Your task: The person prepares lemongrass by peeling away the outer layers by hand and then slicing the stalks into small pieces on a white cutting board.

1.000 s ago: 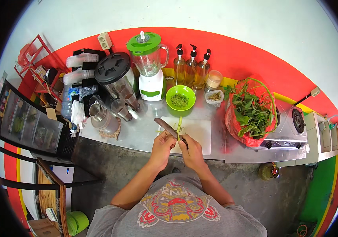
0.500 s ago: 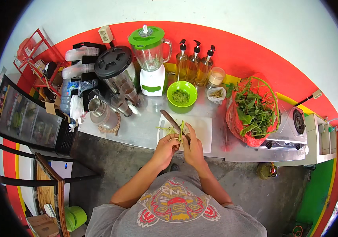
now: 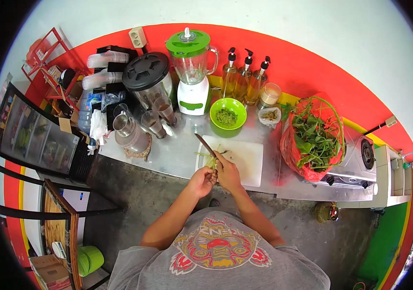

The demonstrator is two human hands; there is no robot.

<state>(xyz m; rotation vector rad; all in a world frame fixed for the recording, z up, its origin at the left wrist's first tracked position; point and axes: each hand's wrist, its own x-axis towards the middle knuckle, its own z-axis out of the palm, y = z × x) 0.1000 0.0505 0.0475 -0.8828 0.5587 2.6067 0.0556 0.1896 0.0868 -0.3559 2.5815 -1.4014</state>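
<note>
The right hand (image 3: 227,172) wraps its fingers around a knife (image 3: 205,144), whose dark blade points to 11 o'clock. Just beside it, the left hand (image 3: 203,181) has its fingers curled in; whether it grips anything, I cannot tell. The forearms reach in from 5 and 7 o'clock, elbows bent.

Pale green stem pieces (image 3: 211,162), thin and split-looking, lie under the blade, at 12 to 1 o'clock of the left hand, over a white cutting board (image 3: 250,166). The board's near edge runs close to the front edge of the steel counter (image 3: 177,150).

Bare metal stretches at 10 o'clock between board and jug (image 3: 133,141); a narrower strip separates the board from the red plastic bag (image 3: 291,154) at 2 o'clock. A green bowl (image 3: 226,133) closes off 12 o'clock.
</note>
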